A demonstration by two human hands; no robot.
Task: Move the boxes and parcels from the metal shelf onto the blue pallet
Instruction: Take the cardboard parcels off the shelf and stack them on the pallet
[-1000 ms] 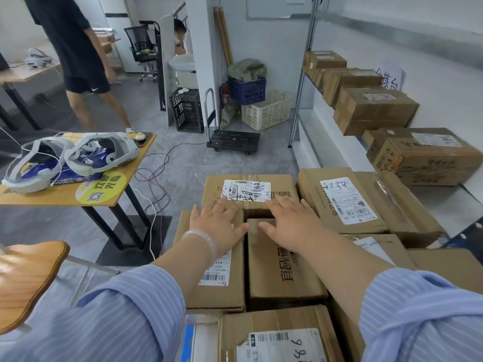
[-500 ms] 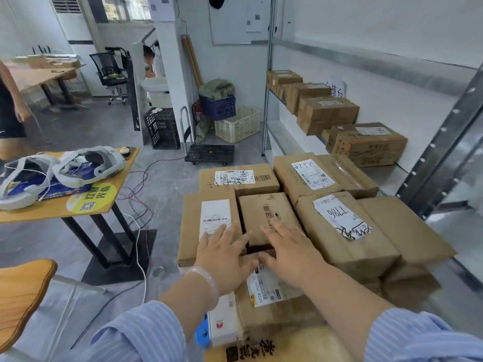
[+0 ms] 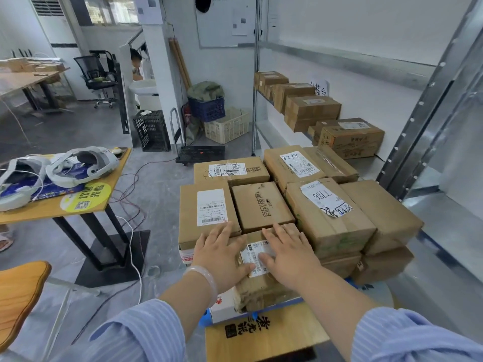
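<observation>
The stack [image 3: 326,212] hides nearly all of the pallet [image 3: 204,316]; I see only a blue sliver at its near left corner. My forearms cover the near end of the parcel [image 3: 261,288], and its label is partly under my thumbs and too blurred to read.

My left hand [image 3: 222,254] and right hand [image 3: 287,254] both lie flat on top of that parcel, palms down, fingers spread, gripping nothing. My left fingertips reach the edge of the labelled box [image 3: 209,212] just beyond.

The parcel sits at the stack's near edge, on a white box [image 3: 224,305]. More boxes [image 3: 350,138] stand on the shelf [image 3: 428,121] to the right, apart from the stack. Open floor [image 3: 156,184] lies between the stack and the desk [image 3: 78,209] at left. A wooden board [image 3: 261,335] is just below the parcel, cut off by the frame's bottom.
</observation>
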